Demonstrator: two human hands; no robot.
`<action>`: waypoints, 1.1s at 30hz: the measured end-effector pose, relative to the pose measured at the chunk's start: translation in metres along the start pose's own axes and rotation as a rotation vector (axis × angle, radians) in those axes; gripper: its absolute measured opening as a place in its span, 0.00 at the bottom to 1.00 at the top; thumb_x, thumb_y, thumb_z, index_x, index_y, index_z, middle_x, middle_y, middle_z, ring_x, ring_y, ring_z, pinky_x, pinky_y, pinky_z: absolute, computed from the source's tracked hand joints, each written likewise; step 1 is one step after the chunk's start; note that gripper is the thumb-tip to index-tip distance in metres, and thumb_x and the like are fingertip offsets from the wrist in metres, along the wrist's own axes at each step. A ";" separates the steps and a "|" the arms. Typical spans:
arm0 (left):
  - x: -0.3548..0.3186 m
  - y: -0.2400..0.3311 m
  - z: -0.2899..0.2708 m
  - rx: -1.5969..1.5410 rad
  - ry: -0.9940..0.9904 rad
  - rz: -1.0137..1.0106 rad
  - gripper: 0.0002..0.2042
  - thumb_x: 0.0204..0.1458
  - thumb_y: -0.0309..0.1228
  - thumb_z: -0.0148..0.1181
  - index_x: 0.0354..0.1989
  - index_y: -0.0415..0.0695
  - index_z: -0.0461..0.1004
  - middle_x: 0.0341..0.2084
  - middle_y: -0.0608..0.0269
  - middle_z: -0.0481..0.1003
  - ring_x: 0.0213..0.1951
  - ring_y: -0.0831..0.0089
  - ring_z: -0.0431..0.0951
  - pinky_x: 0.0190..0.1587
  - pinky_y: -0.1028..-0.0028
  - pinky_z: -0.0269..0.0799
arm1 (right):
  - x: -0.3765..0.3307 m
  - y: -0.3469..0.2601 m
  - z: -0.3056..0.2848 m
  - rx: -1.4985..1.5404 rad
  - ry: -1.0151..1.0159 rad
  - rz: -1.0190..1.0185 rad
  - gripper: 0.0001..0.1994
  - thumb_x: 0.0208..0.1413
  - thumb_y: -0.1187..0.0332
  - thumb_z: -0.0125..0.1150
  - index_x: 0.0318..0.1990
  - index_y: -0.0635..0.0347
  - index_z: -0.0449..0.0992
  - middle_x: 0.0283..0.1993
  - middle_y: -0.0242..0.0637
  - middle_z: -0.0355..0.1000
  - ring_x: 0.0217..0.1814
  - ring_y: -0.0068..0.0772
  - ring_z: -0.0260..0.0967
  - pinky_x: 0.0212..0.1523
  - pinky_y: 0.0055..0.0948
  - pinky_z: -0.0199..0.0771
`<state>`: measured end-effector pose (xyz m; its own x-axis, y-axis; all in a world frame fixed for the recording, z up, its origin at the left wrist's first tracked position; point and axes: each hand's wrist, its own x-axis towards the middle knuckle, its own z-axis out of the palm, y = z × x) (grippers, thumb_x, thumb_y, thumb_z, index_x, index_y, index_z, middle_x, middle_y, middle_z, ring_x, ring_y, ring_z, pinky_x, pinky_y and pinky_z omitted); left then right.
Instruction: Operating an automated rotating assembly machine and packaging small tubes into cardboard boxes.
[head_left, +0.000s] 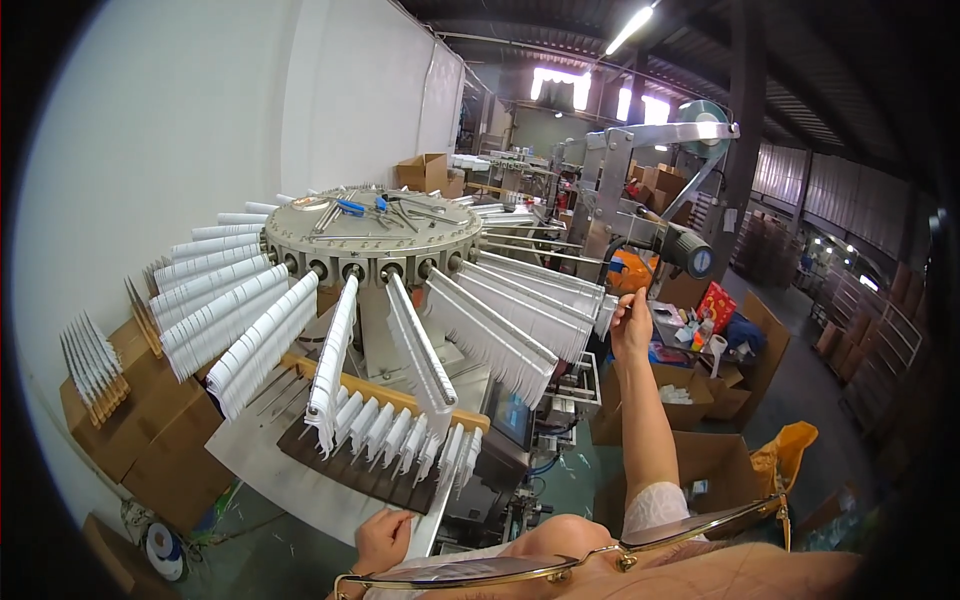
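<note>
A round metal turntable [375, 228] stands before me, with rods radiating from its rim. White thin strips hang in dense rows along the rods, such as this row of white strips [490, 335]. My right hand [632, 322] is raised at the right, beside the outer ends of the rods, its fingers pinched together; what they hold is too small to make out. Low in front, my left hand [383, 540] is curled at the near edge of a metal table [255, 465]. Its fingertips are partly hidden. Just beyond it lies a dark board [330, 462] bearing several short rods with bunched white strips.
Blue-handled pliers [350, 208] and metal rods lie on the turntable. A metal arm with a reel [705, 130] and a motor [690, 250] stand at right. A cardboard box [710, 470] lies below my right arm; wood-handled spikes [95, 370] stand on boxes at left.
</note>
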<state>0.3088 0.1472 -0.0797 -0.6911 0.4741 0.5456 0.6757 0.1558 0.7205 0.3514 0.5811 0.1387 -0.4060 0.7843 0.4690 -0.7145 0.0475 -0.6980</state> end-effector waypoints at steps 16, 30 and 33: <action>0.000 0.001 -0.001 0.005 -0.005 -0.007 0.04 0.40 0.25 0.54 0.25 0.45 0.74 0.15 0.61 0.68 0.18 0.64 0.69 0.19 0.72 0.62 | -0.001 -0.002 0.002 0.011 -0.010 0.002 0.18 0.56 0.51 0.42 0.21 0.52 0.64 0.15 0.24 0.56 0.15 0.16 0.53 0.15 0.15 0.52; -0.001 -0.003 0.001 -0.002 0.001 0.004 0.04 0.40 0.25 0.55 0.25 0.44 0.74 0.14 0.61 0.67 0.17 0.64 0.69 0.18 0.72 0.62 | -0.002 -0.004 0.004 0.075 -0.032 -0.015 0.18 0.56 0.52 0.42 0.21 0.53 0.64 0.15 0.25 0.57 0.15 0.17 0.52 0.15 0.15 0.51; -0.001 -0.003 0.000 0.019 -0.024 -0.004 0.03 0.40 0.25 0.55 0.25 0.44 0.74 0.15 0.61 0.68 0.18 0.64 0.69 0.19 0.72 0.62 | 0.000 -0.003 0.002 0.008 -0.023 -0.023 0.18 0.56 0.53 0.42 0.21 0.54 0.64 0.15 0.25 0.57 0.15 0.17 0.52 0.15 0.15 0.52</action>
<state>0.3075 0.1462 -0.0827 -0.6877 0.4943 0.5317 0.6777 0.1743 0.7144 0.3531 0.5797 0.1418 -0.4020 0.7688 0.4974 -0.7286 0.0604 -0.6822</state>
